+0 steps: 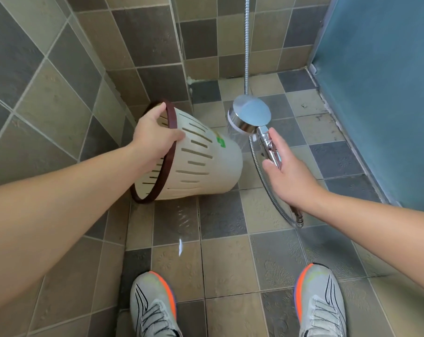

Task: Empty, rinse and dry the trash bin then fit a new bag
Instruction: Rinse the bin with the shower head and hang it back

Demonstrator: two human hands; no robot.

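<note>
A cream slotted trash bin [206, 164] with a dark brown rim is tipped on its side above the tiled floor, mouth facing left toward me. My left hand [152, 135] grips its rim at the top, thumb outside on the bin's wall. A chrome shower head [251, 115] hangs just right of the bin's base, and water sprays from it down onto the bin's bottom end. My right hand [285, 166] holds the shower head's handle, fingers wrapped behind it. The bin's inside is mostly hidden.
A metal shower hose [267, 188] loops from the handle down near the floor and up the wall. Tiled walls close in at the left and back. A blue panel [381, 93] stands at the right. The floor [218, 227] looks wet; my two sneakers are at the bottom.
</note>
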